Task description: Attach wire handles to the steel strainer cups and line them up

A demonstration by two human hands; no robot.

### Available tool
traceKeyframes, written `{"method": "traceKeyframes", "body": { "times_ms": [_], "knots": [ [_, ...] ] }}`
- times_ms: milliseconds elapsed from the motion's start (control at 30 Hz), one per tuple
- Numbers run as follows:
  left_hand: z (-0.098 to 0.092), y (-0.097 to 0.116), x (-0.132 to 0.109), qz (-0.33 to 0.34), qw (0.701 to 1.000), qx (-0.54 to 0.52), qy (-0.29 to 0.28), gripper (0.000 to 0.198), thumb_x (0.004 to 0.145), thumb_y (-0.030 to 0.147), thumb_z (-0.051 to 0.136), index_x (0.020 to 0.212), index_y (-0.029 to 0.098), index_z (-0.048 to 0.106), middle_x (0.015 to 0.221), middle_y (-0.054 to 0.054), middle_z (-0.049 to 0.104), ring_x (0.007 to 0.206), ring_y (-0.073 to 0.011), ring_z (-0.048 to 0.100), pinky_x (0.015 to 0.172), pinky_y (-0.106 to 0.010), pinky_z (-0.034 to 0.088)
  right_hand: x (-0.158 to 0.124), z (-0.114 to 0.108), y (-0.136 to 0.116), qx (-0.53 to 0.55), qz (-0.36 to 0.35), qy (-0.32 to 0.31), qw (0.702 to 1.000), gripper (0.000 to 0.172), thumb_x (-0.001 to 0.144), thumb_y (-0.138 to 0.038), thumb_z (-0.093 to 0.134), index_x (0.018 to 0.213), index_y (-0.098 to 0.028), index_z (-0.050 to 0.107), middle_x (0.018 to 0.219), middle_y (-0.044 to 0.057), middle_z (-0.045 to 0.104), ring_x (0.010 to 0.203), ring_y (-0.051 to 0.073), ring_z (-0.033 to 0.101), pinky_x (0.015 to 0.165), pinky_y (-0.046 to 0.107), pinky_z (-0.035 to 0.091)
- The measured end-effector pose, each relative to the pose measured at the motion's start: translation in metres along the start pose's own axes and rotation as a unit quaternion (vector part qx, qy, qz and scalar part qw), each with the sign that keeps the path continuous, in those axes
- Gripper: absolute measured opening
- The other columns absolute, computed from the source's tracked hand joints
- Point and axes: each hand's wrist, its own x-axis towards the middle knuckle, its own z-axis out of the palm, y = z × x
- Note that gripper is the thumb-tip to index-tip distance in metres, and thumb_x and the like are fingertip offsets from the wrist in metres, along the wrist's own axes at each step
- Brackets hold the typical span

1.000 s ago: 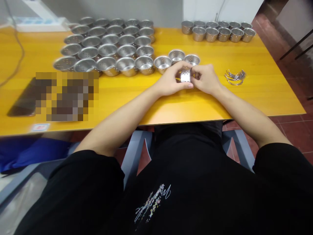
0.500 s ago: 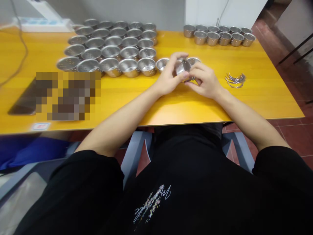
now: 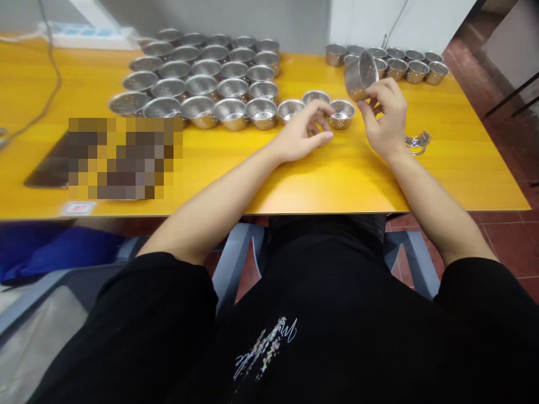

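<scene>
My right hand pinches a perforated metal cup by its rim, tilted and raised above the table. My left hand holds nothing; its fingers are apart and curved over the yellow table, beside a few metal cups. One of these, a loose cup, stands just right of the left fingertips, and another cup is behind them. A third cup stands left of that hand. A small pile of curved metal wires lies right of my right hand, partly hidden by it.
Several rows of metal cups fill the back left of the yellow table. More cups stand at the back right. A dark flat device, a pixelated area and a white power strip are at the left.
The cup between both hands has left my left hand and moved up and right in my right hand. My left hand has opened. The view has shifted slightly.
</scene>
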Motion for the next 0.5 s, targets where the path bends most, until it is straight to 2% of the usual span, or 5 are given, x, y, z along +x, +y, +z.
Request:
{"method": "traceKeyframes", "body": {
  "times_ms": [133,233,300,433,500],
  "knots": [
    [0.001,0.007,-0.001,0.034,0.995,0.066,-0.065,0.041,0.100,0.058,0.079,0.109,0.018,0.080,0.095,-0.008,0.081,0.085,-0.0199,0.074,0.082,-0.034,0.060,0.005,-0.005,0.007,0.015,0.009,0.022,1.000,0.054,0.104,-0.091,0.060,0.110,-0.039,0.075,0.121,0.009,0.078,0.101,0.032,0.065,0.087,0.058,0.061],
    [0.002,0.012,0.000,0.037,0.993,0.075,-0.088,0.033,0.100,0.049,0.076,0.103,0.016,0.080,0.090,-0.007,0.082,0.080,-0.0175,0.072,0.080,-0.032,0.058,0.018,0.002,0.016,0.028,0.028,0.009,0.999,0.040,0.099,-0.084,0.073,0.112,-0.045,0.075,0.124,0.005,0.084,0.107,0.032,0.065,0.093,0.058,0.061],
    [0.002,0.013,0.000,0.033,0.993,0.072,-0.093,0.029,0.099,0.044,0.075,0.103,0.016,0.080,0.090,-0.006,0.082,0.078,-0.0169,0.071,0.079,-0.031,0.057,0.033,0.013,0.027,0.016,0.044,-0.037,0.998,0.036,0.096,-0.077,0.079,0.109,-0.043,0.076,0.124,0.004,0.085,0.107,0.033,0.069,0.098,0.061,0.062],
    [0.001,0.012,0.000,0.030,0.992,0.074,-0.098,0.024,0.099,0.039,0.074,0.104,0.016,0.081,0.091,-0.006,0.083,0.078,-0.0169,0.072,0.079,-0.032,0.057,0.071,0.044,0.053,-0.080,0.044,-0.115,0.989,0.013,0.097,-0.040,0.089,0.108,-0.040,0.082,0.123,0.000,0.088,0.120,0.033,0.075,0.118,0.062,0.059],
    [0.001,0.013,0.000,0.029,0.991,0.080,-0.102,0.022,0.099,0.037,0.074,0.104,0.016,0.081,0.092,-0.006,0.084,0.079,-0.0172,0.072,0.080,-0.032,0.057,0.090,0.060,0.066,-0.109,0.048,-0.110,0.987,0.017,0.095,-0.016,0.088,0.104,-0.029,0.084,0.117,0.003,0.090,0.113,0.027,0.077,0.117,0.056,0.059]
  ]
}}
